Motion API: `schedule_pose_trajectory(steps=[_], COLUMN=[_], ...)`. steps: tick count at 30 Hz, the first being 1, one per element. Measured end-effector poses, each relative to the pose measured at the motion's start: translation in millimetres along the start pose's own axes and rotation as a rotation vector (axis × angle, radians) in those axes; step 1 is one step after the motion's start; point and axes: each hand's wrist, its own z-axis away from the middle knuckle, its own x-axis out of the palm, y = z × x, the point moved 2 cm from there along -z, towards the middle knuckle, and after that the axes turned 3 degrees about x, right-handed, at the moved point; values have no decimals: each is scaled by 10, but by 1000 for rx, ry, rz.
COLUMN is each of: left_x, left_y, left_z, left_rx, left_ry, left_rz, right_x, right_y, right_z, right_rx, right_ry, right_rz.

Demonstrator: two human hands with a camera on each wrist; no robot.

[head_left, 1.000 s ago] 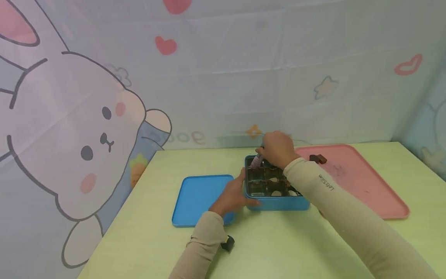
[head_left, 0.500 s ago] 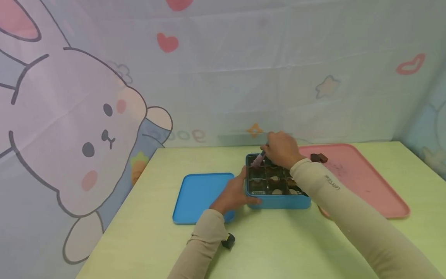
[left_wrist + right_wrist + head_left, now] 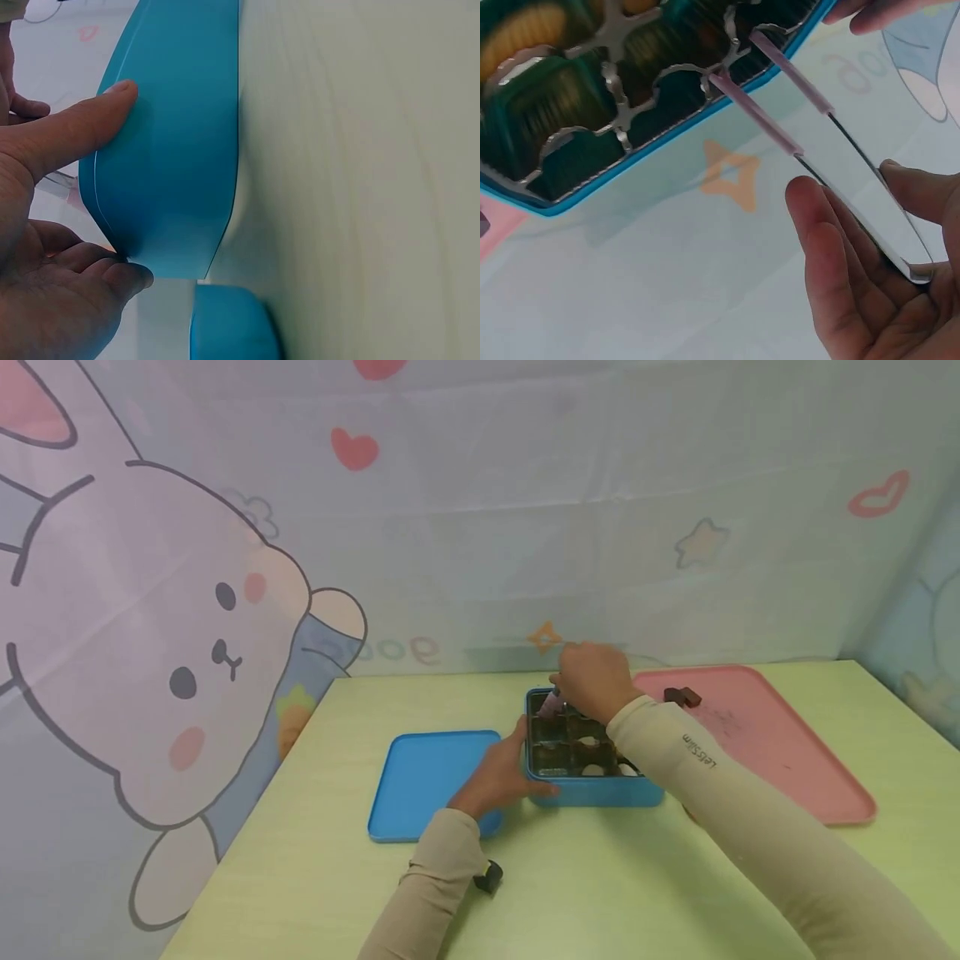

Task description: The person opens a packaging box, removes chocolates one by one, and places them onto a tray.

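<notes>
My left hand (image 3: pixel 497 775) grips the near left corner of a blue box (image 3: pixel 603 792). In the left wrist view its thumb lies along one wall (image 3: pixel 169 142) of the box, the fingers against another. A clear divided insert (image 3: pixel 615 112) fills the box; several compartments hold pale or brownish pieces, too blurred to name. With my right hand (image 3: pixel 600 681) I hold metal tweezers (image 3: pixel 757 116) with pink-sleeved tips. In the right wrist view the tips stand apart, reaching into compartments at the box's edge; nothing shows clearly between them. The sleeve hides part of the box's right side.
A flat blue lid (image 3: pixel 431 785) lies left of the box, partly under my left hand. To the right, a pink tray (image 3: pixel 780 760) bears dark brown pieces (image 3: pixel 681 697) near its far edge. A printed cloth wall (image 3: pixel 480 543) stands behind the table.
My right hand with the tweezers shifts slightly right, then back left, the tips staying in the box's far left part. My left hand keeps its grip on the box.
</notes>
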Motion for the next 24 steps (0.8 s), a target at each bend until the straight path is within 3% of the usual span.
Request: schedule_pose_trajectory(steps=[9, 14, 19, 24], left_x=[11, 22, 40, 25], left_y=[-6, -14, -9, -12], left_z=[7, -1, -3, -9], left_rx=[-8, 3, 14, 11], left_ry=[-4, -2, -16, -7], left_rz=[10, -5, 1, 3], right_x=[51, 71, -17, -75], right_y=[175, 212, 97, 30], right_z=[-122, -41, 39, 16], right_rx=[47, 12, -74, -25], right_ry=[-114, -78, 31, 62], right_rz=[-150, -147, -64, -8])
